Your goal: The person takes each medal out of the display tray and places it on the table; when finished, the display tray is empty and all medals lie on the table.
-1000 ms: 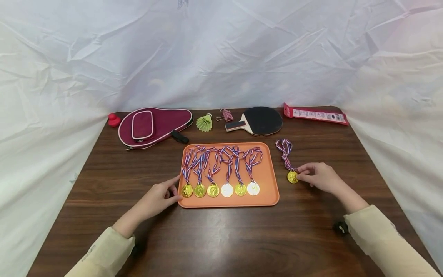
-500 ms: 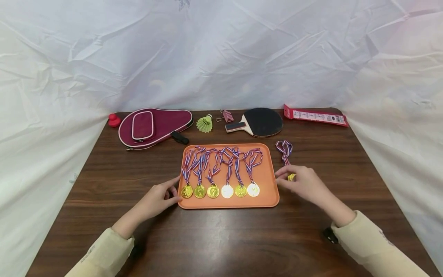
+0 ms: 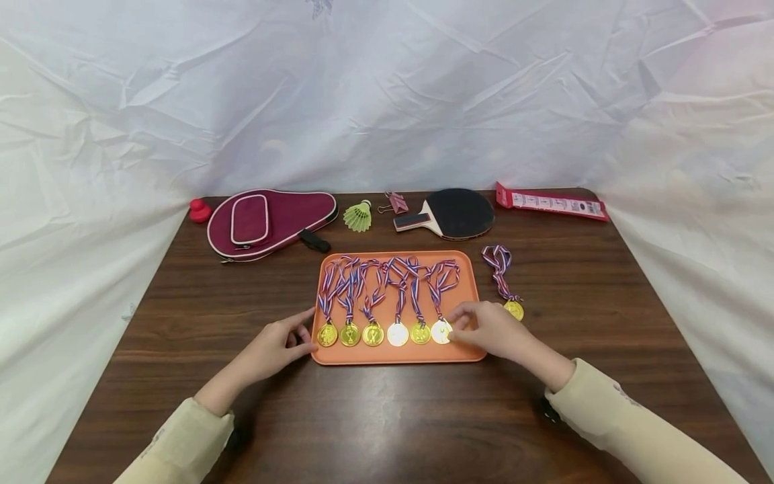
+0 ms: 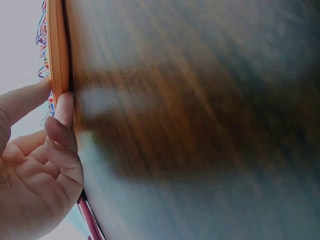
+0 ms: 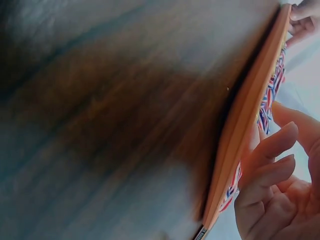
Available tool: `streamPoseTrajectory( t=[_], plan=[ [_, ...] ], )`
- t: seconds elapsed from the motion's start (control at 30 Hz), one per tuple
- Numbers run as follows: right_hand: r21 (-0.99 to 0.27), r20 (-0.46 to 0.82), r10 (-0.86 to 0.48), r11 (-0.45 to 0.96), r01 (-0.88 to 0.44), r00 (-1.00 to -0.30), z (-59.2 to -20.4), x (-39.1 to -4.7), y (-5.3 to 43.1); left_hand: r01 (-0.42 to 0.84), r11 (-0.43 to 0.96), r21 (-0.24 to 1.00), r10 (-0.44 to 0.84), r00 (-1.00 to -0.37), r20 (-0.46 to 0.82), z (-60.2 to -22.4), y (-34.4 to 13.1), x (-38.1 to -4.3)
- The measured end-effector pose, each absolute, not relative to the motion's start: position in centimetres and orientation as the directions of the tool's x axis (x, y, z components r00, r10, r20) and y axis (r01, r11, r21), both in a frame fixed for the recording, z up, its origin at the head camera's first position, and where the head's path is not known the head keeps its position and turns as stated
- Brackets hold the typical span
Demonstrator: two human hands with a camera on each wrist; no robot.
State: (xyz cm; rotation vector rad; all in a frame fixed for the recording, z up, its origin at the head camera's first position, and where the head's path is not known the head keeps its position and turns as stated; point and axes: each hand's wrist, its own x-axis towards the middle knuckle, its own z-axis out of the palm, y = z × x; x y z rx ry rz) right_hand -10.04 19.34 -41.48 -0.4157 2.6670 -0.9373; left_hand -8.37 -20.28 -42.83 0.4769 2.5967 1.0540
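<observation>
An orange tray (image 3: 465, 296) lies mid-table with a row of gold-coloured medals on striped red, white and blue ribbons. My left hand (image 3: 281, 346) grips the tray's left edge; in the left wrist view its thumb and fingertips meet the tray rim (image 4: 57, 45). My right hand (image 3: 492, 329) reaches over the tray's right side, thumb and index finger pinching the edge of the rightmost medal (image 3: 440, 331). In the right wrist view, its other fingers (image 5: 265, 175) are loosely curled beside the tray. Another medal (image 3: 514, 310) lies on the wood right of the tray, partly behind my right hand.
Along the back of the table (image 3: 387, 417) lie a red knob-like object (image 3: 199, 211), a maroon paddle case (image 3: 284, 215), a yellow-green shuttlecock (image 3: 358, 216), a pink binder clip (image 3: 397, 202), a black table tennis paddle (image 3: 461, 214) and a red-and-white package (image 3: 553, 203).
My right hand has let go of the medal on the table and moved left over the tray to the rightmost medal there. My left hand has stayed at the tray's edge.
</observation>
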Motion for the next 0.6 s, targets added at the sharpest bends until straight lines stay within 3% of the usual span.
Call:
streamPoseTrajectory(
  t=[0.6],
  plan=[
    [-0.598,-0.259,-0.289,0.798,-0.082,-0.922,-42.12,-10.52,18.56,0.196,0.682,0.704,0.408,-0.902,-0.144,-42.92,-20.28,-8.40]
  ],
)
